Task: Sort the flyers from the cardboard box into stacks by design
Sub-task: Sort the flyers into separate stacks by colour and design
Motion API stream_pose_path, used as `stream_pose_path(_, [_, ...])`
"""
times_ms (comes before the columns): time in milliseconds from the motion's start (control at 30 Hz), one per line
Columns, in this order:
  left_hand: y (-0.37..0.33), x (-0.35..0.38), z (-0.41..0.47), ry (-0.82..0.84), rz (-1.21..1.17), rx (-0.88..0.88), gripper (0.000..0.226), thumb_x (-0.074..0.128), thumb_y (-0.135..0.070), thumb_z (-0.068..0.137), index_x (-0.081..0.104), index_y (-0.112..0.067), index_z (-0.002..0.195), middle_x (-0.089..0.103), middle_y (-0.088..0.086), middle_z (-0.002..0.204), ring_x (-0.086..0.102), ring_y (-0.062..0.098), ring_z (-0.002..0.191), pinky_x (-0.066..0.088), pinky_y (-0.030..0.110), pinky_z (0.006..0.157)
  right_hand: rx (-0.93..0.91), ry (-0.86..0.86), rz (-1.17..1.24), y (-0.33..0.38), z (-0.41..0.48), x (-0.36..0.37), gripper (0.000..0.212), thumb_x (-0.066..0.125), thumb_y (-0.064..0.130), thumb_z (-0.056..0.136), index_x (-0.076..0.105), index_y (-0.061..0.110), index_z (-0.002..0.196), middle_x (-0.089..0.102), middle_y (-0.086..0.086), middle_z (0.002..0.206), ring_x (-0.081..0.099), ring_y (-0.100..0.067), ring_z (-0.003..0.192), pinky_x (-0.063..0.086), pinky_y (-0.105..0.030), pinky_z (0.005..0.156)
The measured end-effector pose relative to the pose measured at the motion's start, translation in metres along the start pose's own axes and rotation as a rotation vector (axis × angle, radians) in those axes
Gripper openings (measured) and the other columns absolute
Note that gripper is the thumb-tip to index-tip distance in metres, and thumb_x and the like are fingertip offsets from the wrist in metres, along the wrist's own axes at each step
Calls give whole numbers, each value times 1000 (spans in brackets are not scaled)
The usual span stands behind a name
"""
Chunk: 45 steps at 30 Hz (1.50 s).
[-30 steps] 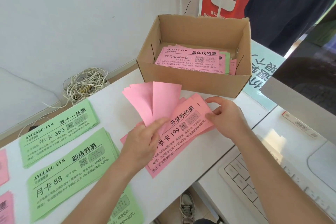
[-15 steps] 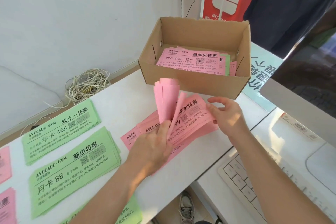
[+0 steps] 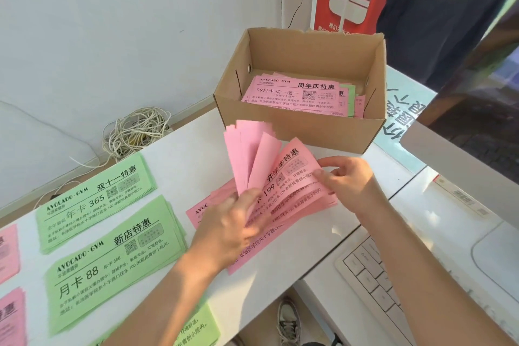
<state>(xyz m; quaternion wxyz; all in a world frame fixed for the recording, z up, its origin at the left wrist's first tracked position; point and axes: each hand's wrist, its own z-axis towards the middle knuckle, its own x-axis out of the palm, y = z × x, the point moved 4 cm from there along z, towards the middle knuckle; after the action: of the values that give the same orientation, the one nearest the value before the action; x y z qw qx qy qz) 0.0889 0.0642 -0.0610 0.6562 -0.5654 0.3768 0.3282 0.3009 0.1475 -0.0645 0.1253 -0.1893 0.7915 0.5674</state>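
A bunch of pink flyers (image 3: 289, 177) lies fanned on the white table in front of the cardboard box (image 3: 295, 132). My left hand (image 3: 230, 227) grips the bunch at its lower left, with several blank-backed flyers standing up from it. My right hand (image 3: 345, 177) pinches the right edge of the printed flyers. More pink flyers and a green one (image 3: 292, 93) lie inside the box. Two green stacks (image 3: 95, 194) (image 3: 112, 258) lie to the left.
Pink stacks (image 3: 8, 250) sit at the far left edge, and another green stack (image 3: 193, 329) at the front edge. A coil of white cable (image 3: 134, 132) lies on the floor behind. A keyboard (image 3: 376, 284) and a monitor (image 3: 463, 126) stand at right. A person stands behind the box.
My left hand has turned the raised flyers further right, fanning them again. My right hand moved from the upper right corner down onto the printed flyers' right edge.
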Motion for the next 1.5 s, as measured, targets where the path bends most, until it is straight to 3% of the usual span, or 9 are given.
stream_pose_path(133, [-2,1,0,-2,40,-11,31,59,-33,91,51,-25,120,65,1,90,62,23,67,49,35,58,72,2,344,-1,-4,6,23,70,17,86,68,6,106,72,-3,67,64,-9,52,46,-18,45])
stream_pose_path(267, [9,-5,1,-83,-143,-133,48,48,-20,96,32,-39,138,65,3,98,62,18,79,36,21,63,19,-56,229,-4,-3,3,17,69,22,87,69,10,100,71,2,61,63,-5,49,47,-18,46])
stream_pose_path(433, [10,-12,0,-91,-177,-118,71,44,-14,96,7,-56,140,39,-7,50,49,7,55,36,19,59,-18,-76,-9,-8,2,-1,17,68,27,87,64,25,103,70,-6,70,67,-24,67,56,-39,66])
stream_pose_path(633, [7,-8,1,-51,-43,-79,42,61,-31,89,53,-40,130,37,-14,65,43,5,59,43,30,66,21,-97,116,-4,2,1,18,72,28,84,65,24,100,71,-6,71,67,-22,68,54,-36,64])
stream_pose_path(733, [-3,-1,2,60,79,-88,62,63,-58,79,43,-35,133,52,-9,76,55,17,73,45,31,71,105,-55,320,-1,0,5,19,72,24,85,66,16,101,71,-5,72,60,-12,55,44,-22,51])
stream_pose_path(833, [-3,1,3,10,94,-42,53,55,-37,91,23,-39,132,64,0,90,55,20,65,39,27,58,143,-35,479,4,-1,10,21,68,21,88,66,10,106,63,-2,64,51,-10,48,40,-20,45])
stream_pose_path(1033, [5,-11,0,-91,-134,-55,79,44,-16,97,-4,-64,136,50,-9,88,45,-2,62,28,21,63,14,-57,-453,2,-10,1,49,61,36,89,46,26,134,60,-1,115,57,-23,107,44,-34,88])
stream_pose_path(1267, [7,-13,-1,-94,-152,-126,87,43,-12,97,-19,-58,137,41,-7,59,43,7,52,27,27,55,-36,-36,-634,-3,-13,19,65,64,24,82,35,31,140,46,-2,119,51,-25,107,43,-32,80])
stream_pose_path(1500, [-11,-84,0,-352,-42,-44,80,41,-10,94,-9,-45,144,34,-9,50,36,18,38,25,29,43,-107,-75,-578,15,-25,10,55,59,40,89,40,26,138,51,-3,117,48,-23,110,44,-34,82])
